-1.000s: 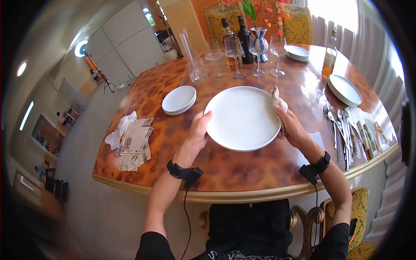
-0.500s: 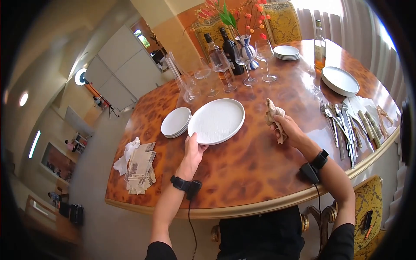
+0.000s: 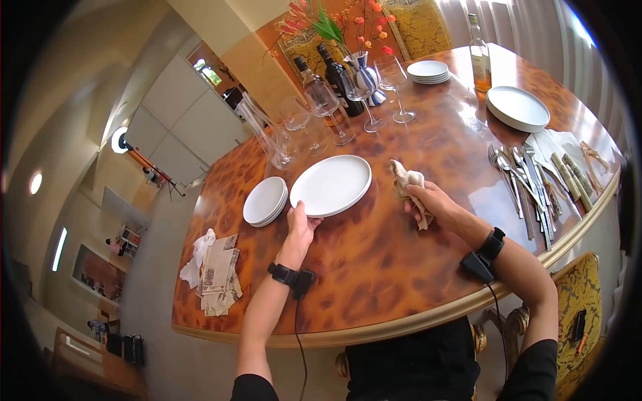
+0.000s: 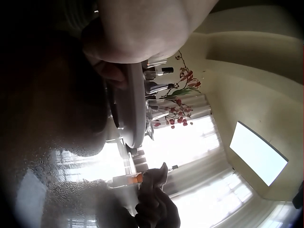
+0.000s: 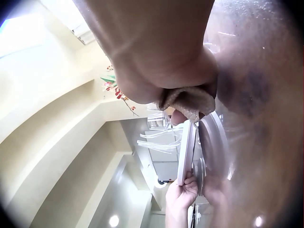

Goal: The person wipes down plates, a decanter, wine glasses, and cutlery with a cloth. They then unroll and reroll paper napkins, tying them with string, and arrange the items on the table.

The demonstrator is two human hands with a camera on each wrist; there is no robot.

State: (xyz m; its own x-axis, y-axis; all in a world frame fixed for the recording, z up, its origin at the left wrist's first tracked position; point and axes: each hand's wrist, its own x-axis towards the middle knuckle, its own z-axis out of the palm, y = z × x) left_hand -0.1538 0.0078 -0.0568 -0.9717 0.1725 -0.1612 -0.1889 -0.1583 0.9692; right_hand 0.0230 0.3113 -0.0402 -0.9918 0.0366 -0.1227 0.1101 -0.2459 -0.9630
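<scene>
A large round white plate [image 3: 332, 185] with a low raised rim is gripped at its near left edge by my left hand [image 3: 300, 228], thumb over the rim. Seen from the right wrist, the plate [image 5: 185, 154] is edge-on above the glossy tabletop, its reflection below it. My right hand [image 3: 438, 206] holds a crumpled beige cloth [image 3: 406, 178] to the right of the plate, apart from it. The left wrist view shows the plate's edge [image 4: 137, 104] under my fingers. Close to the plate's left side stands a stack of smaller white plates [image 3: 265, 200].
Stemmed glasses [image 3: 324, 100], dark bottles [image 3: 338, 77] and a flower vase [image 3: 363, 75] stand behind the plate. Cutlery [image 3: 525, 177] lies at right, below another large plate [image 3: 518, 107]. Patterned paper napkins [image 3: 219, 277] lie at left. The table's gold edge [image 3: 401, 325] is nearest my body.
My right hand has let go of the large plate and moved right, keeping the cloth. My left hand has shifted the plate left and tilted it beside the small stack. The head view has turned.
</scene>
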